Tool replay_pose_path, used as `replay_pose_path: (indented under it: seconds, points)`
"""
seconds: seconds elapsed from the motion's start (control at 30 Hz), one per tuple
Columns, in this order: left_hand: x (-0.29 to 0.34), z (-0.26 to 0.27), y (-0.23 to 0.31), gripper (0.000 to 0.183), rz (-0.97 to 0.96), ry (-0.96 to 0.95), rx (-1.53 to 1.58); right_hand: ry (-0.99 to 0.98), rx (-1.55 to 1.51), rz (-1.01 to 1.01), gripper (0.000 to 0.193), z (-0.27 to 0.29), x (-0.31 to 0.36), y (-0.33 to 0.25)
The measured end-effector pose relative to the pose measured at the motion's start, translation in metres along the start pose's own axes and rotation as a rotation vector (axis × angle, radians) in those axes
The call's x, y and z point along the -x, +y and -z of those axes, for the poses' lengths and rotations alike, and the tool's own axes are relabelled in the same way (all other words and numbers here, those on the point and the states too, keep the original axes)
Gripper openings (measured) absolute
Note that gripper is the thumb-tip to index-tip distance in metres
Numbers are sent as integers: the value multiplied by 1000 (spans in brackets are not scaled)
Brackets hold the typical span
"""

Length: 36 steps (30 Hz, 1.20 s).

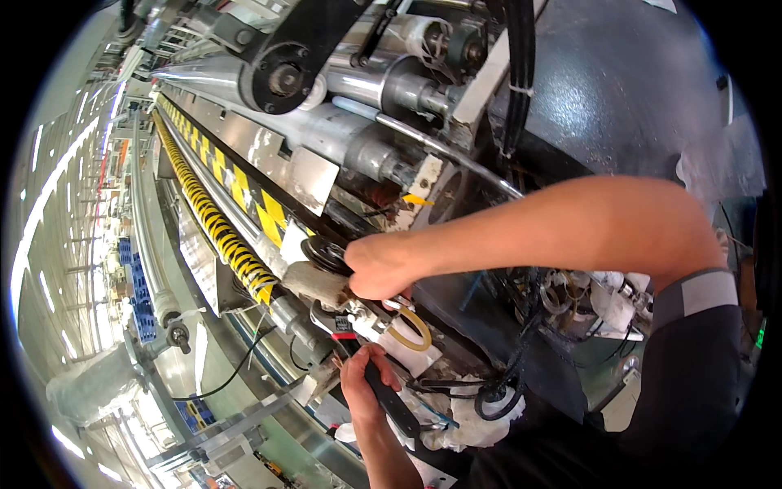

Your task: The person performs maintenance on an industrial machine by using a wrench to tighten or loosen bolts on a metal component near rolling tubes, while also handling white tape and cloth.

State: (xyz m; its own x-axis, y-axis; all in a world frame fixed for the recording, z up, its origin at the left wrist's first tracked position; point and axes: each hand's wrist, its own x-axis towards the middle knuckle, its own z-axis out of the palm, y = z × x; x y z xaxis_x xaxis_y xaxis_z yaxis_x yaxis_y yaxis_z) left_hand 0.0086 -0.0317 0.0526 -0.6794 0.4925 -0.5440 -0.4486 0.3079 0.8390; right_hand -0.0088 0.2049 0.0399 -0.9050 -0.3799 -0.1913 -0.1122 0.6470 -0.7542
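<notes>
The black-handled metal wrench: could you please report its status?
Left hand gripping black-handled metal wrench; right hand at black round part, grip hidden; curved yellow tube nearby.

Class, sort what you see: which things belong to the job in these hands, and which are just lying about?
In use:
- wrench, held in the left hand
- black round part, at the closed right hand

Apparently just lying about:
- crumpled white material
- blue objects in the background
</notes>
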Motion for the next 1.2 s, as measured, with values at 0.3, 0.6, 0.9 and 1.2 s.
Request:
replay_pose_path:
  seconds: [0.3, 0.6, 0.9, 1.2]
  points:
    - [6, -7, -6, 35, 4, 42, -6, -7, -799, -311, 25, 53, 25, -24]
    - [-6, 2, 17, 41, 73, 30, 59, -77, -1125, -340, 13, 41, 0, -2]
    - [-15, 11, 35, 41, 125, -58, -5, -6, -907, -539, 15, 53, 7, -26]
    - [-17, 8, 8, 40, 36, -24, -142, -3, -866, -540, 14, 41, 7, -33]
